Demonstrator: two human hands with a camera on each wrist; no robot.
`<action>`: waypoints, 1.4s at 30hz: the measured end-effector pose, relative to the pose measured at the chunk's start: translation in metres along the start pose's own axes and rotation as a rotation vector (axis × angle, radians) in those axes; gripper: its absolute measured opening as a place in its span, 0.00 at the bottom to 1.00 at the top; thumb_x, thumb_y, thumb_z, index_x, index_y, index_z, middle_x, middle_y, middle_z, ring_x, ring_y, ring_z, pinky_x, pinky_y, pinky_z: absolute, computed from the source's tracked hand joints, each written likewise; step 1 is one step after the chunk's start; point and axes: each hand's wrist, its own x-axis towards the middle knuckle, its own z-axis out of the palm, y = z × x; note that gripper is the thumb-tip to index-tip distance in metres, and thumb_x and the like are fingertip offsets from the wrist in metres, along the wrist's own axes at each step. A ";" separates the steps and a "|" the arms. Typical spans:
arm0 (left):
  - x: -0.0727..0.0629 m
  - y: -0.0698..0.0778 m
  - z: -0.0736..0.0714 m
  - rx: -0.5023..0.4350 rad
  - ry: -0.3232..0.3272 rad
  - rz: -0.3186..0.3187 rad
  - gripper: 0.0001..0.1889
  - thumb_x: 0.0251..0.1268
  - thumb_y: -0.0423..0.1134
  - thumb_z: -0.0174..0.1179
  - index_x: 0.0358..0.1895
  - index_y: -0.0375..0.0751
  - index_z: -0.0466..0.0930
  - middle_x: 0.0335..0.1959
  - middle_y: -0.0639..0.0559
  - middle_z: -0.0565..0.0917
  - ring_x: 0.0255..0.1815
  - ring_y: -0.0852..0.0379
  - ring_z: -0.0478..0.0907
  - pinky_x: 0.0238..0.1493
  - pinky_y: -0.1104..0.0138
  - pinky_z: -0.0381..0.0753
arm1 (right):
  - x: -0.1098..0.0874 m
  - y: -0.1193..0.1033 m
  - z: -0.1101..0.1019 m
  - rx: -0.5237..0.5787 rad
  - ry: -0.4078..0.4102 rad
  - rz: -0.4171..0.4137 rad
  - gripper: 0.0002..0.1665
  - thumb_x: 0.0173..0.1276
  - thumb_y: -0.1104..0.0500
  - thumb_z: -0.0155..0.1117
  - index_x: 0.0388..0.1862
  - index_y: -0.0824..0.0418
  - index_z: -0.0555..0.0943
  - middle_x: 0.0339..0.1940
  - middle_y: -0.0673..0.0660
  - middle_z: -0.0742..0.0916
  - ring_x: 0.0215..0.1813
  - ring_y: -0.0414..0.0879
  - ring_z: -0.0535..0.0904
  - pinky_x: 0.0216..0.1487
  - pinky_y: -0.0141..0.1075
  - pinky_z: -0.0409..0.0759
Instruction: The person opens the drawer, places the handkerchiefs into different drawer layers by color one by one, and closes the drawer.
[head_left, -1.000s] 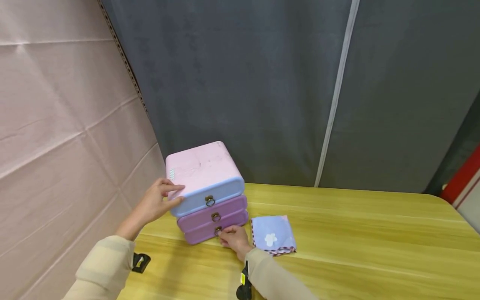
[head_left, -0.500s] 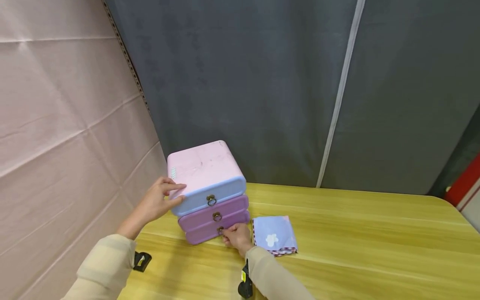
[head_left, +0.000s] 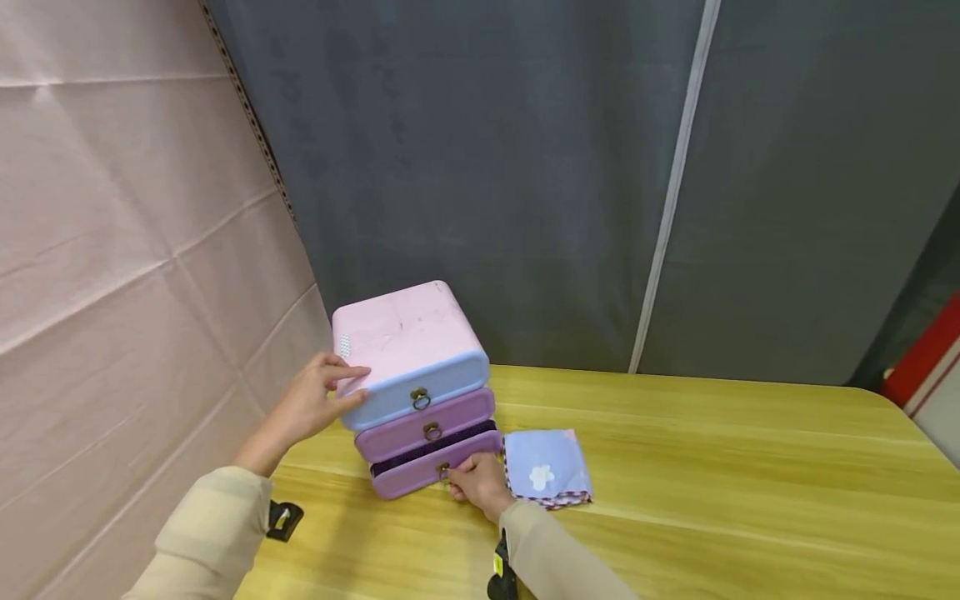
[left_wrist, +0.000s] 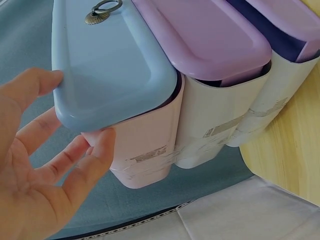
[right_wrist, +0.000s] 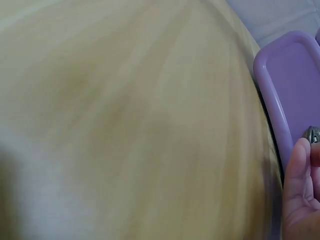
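A stacked drawer unit [head_left: 405, 333] stands at the left of the table, with a pink top, a blue top drawer [head_left: 450, 379] and two purple drawers below. The bottom purple drawer [head_left: 401, 481] is pulled out a little, its dark inside showing as a strip. My left hand [head_left: 311, 404] rests on the unit's upper left front corner, fingers extended; in the left wrist view its fingertips touch the edge of the blue drawer front [left_wrist: 110, 65] and the pink side. My right hand [head_left: 480, 483] pinches the bottom drawer's ring pull [head_left: 443, 472], partly hidden by the fingers.
A folded blue cloth [head_left: 543, 467] with a white flower and checked edge lies right of the unit, close to my right hand. The wooden table [head_left: 712, 467] runs to the right. A grey curtain [head_left: 487, 167] hangs behind, a pink one [head_left: 135, 250] at left.
The bottom drawer, flush with the others before, has come out a short way toward me, with my right hand on its ring pull. My left hand has stayed at the corner.
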 end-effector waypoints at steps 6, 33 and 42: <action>0.000 0.001 -0.001 -0.001 0.013 0.027 0.17 0.51 0.38 0.63 0.45 0.32 0.79 0.41 0.39 0.69 0.33 0.48 0.67 0.27 0.65 0.66 | -0.014 0.002 -0.006 0.023 -0.027 0.005 0.05 0.51 0.71 0.61 0.19 0.71 0.76 0.12 0.57 0.80 0.13 0.37 0.73 0.18 0.32 0.75; -0.002 -0.001 0.000 -0.026 0.000 0.001 0.18 0.51 0.37 0.62 0.46 0.32 0.78 0.42 0.38 0.68 0.35 0.46 0.67 0.26 0.65 0.68 | -0.095 0.016 -0.041 0.204 -0.218 0.160 0.05 0.54 0.69 0.61 0.22 0.72 0.76 0.17 0.58 0.82 0.18 0.39 0.78 0.21 0.30 0.76; -0.001 -0.002 0.000 -0.026 0.001 0.003 0.18 0.51 0.36 0.62 0.47 0.32 0.78 0.42 0.38 0.68 0.35 0.46 0.67 0.26 0.65 0.68 | -0.108 0.016 -0.049 0.172 -0.266 0.174 0.07 0.54 0.68 0.60 0.24 0.74 0.79 0.17 0.62 0.83 0.17 0.37 0.78 0.22 0.29 0.76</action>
